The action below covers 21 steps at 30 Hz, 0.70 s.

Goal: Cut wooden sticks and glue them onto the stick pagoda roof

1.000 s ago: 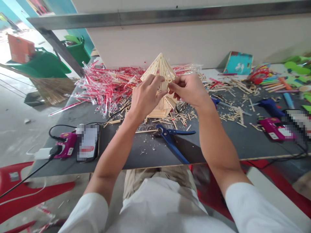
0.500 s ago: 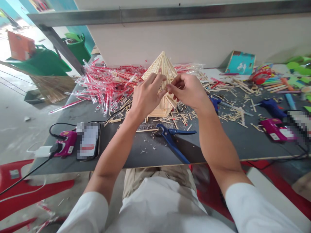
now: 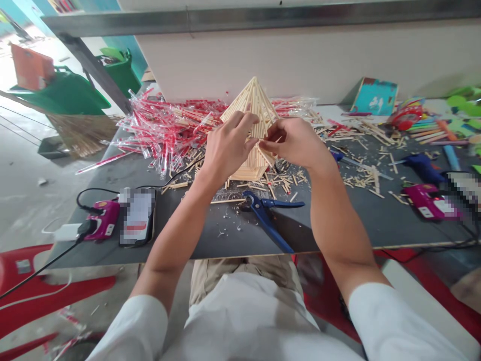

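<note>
"Where's the pale, pointed wooden-stick model (image 3: 257, 111)?"

"On the dark-grey flat table (image 3: 229, 240), partly hidden behind the bare left hand (image 3: 226, 145) and bare right hand (image 3: 292, 141)."

"Clamped on anything?"

"Can't tell for either; contact's hidden."

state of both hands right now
Left hand: partly open, at the stick model; grip unclear.
Right hand: curled nearly closed; anything held can't be told.

Right hand (image 3: 293, 143) shifted lower across the stick pyramid (image 3: 254, 98), toward the front edge of the desk (image 3: 221, 240), thumb dropped from just above the left hand's (image 3: 227, 145) to about level.
</note>
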Motion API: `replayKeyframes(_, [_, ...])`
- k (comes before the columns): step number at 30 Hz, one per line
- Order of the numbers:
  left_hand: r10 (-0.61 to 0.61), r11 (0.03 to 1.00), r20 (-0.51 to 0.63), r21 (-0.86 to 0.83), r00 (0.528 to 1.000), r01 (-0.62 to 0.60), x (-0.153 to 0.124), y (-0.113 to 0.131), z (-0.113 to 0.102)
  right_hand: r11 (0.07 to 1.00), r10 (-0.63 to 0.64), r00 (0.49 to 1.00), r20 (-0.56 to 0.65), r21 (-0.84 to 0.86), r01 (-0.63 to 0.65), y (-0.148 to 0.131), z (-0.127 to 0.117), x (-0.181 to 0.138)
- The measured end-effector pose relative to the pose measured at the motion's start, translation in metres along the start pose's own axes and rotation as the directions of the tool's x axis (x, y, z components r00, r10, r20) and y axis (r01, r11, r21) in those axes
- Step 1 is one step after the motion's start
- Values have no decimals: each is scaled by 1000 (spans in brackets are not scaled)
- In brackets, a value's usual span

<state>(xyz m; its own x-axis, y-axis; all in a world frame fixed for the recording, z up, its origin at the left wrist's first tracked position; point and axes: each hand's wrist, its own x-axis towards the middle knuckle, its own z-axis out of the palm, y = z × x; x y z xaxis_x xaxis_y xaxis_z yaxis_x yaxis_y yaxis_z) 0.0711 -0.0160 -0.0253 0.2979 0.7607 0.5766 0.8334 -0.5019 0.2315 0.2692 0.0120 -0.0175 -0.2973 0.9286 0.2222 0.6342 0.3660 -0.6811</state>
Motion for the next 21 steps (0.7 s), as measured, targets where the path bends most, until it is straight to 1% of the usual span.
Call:
replayKeyframes(4, [4,1000,-4,0,1000,-4,-1,0,0,990,-6,1000,11,-144,7,-2,-4,-1])
replayKeyframes(7, [9,1000,-12,8,1000,-9,-1,-1,0,982,-24,1000,-10,-190,21,-2,-8,-2])
replayKeyframes(11, [19,1000,-28,8,999,-19,-1,-1,1,992,-46,998,-39,-122,41,-4,-13,-4])
replayKeyframes(16, [16,1000,-21,-6,1000,-16,-1,-1,0,998,-44,999,-23,-39,43,-9,-17,-9])
replayKeyframes(21, [11,1000,-20,-5,1000,-11,-1,-1,2,998,-56,997,-44,0,56,-21,-23,-21])
